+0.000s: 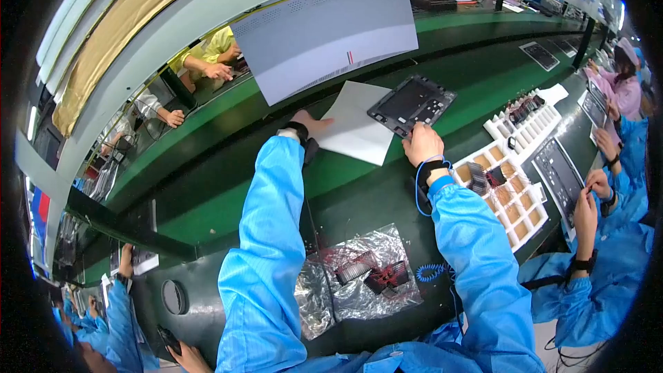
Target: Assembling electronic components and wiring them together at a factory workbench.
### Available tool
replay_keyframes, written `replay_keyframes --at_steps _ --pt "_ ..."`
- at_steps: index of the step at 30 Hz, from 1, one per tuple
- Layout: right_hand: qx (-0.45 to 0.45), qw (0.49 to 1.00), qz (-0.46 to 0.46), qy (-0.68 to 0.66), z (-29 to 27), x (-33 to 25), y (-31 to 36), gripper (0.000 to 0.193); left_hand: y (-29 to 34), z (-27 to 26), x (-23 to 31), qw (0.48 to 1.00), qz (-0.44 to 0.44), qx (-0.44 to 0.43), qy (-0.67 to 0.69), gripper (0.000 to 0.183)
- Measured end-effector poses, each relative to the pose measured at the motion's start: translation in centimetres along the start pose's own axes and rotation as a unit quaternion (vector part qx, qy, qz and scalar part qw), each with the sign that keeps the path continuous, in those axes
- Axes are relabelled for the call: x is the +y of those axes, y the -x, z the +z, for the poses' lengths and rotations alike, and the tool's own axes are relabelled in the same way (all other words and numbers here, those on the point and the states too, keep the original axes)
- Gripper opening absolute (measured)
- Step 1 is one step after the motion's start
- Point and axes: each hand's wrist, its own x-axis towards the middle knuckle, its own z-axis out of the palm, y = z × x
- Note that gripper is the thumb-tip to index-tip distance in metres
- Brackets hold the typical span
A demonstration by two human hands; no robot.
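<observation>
My right hand [423,145] grips the near edge of a flat black device housing [412,102], with the thumb on its upper side. This housing has a rectangular panel recess and small light parts along its rim. Its left corner overlaps a white sheet [353,128] over the green conveyor belt. On the sheet's left edge is my left hand [314,126], fingers closed at the edge and partly hidden by the wrist. Both wrists wear black bands; a blue coiled cord [431,273] hangs from the right one.
Silver antistatic bags [359,307] with small black parts and red wires [387,276] lie nearest me. To the right stand a compartment tray [514,200] and a slotted white rack [530,131]. A large printed board [331,34] hangs ahead. Co-workers' hands [587,211] work close at right.
</observation>
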Motion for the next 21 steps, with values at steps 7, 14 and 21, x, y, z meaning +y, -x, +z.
replay_keyframes --at_steps 7,14,21 --pt "-0.010 0.998 -0.019 0.051 0.0 -0.2 -1.3 0.020 5.3 1.4 -0.6 0.963 -0.087 -0.092 0.236 0.039" --pt "0.017 0.988 -0.148 -0.049 0.0 -3.8 -1.1 0.020 6.1 1.6 -6.7 0.904 -0.100 0.076 0.408 0.038" --pt "0.026 0.967 -0.211 -0.137 0.8 -9.4 1.1 0.017 5.2 -1.2 -9.5 0.962 -0.026 -0.072 0.261 0.040"
